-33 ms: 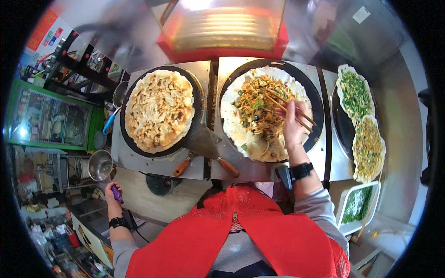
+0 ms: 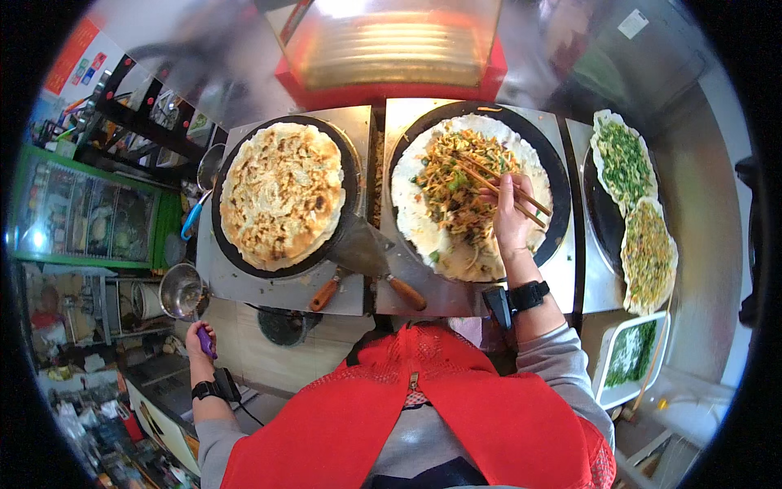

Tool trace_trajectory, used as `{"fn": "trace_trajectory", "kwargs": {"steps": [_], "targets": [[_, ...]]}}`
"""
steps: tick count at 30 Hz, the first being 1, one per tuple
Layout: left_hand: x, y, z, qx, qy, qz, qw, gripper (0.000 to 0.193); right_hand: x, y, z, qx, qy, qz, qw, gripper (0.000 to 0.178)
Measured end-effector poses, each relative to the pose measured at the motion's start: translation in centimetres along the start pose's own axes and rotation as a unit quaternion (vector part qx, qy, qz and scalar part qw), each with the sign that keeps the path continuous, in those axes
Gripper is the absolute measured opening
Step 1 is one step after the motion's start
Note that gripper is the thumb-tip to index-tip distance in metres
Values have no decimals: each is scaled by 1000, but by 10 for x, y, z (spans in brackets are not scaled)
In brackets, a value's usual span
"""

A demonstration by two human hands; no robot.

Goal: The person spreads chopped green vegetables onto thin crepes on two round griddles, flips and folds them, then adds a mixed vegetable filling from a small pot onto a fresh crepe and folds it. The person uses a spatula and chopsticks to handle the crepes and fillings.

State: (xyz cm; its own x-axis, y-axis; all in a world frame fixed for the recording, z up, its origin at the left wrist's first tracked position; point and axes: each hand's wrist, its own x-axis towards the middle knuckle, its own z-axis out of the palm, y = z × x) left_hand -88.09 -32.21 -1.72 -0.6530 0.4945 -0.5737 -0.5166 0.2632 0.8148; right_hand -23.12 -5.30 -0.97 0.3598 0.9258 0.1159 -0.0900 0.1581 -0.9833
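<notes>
On the right-hand round griddle (image 2: 560, 189) lies a thin pale flatbread (image 2: 407, 200) with a heap of shredded vegetable filling (image 2: 444, 183) on it, orange, green and brown. My right hand (image 2: 511, 213) closes around wooden chopsticks (image 2: 529, 201), whose tips are in the filling. Low at the left, away from the griddles, my left hand (image 2: 198, 339) grips the purple handle of a metal ladle (image 2: 181, 292) with a deep round bowl. A browned flatbread (image 2: 281, 196) covers most of the left griddle (image 2: 352, 175).
Two wooden-handled scrapers (image 2: 362, 248) lie between the griddles near the front edge. At the right are a green-topped flatbread (image 2: 626, 163), a yellowish one (image 2: 649, 257) and a white tray (image 2: 599, 367) of chopped greens. A blue-handled pan (image 2: 210, 169) stands left of the griddles.
My right hand and the chopsticks have shifted very slightly left and up over the filling. The left hand stays around the ladle's handle.
</notes>
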Motion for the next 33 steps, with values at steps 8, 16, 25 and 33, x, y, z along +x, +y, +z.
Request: {"fn": "trace_trajectory", "kwargs": {"steps": [8, 16, 25, 33], "targets": [[115, 29, -18, 44, -89, -145, 984, 15, -92, -34, -20, -99, 10, -72, 992, 16], [142, 48, 8, 220, -92, -142, 961, 8, -43, -1, 27, 13, 61, -57, 996, 15], [149, 44, 30, 349, -87, -43, 932, 61, -85, -37, -56, -36, 90, 16, 995, 15], [90, 52, 142, 590, 167, 567, 550, 55, 20, 7, -62, 33, 69, -13, 997, 15]]}}
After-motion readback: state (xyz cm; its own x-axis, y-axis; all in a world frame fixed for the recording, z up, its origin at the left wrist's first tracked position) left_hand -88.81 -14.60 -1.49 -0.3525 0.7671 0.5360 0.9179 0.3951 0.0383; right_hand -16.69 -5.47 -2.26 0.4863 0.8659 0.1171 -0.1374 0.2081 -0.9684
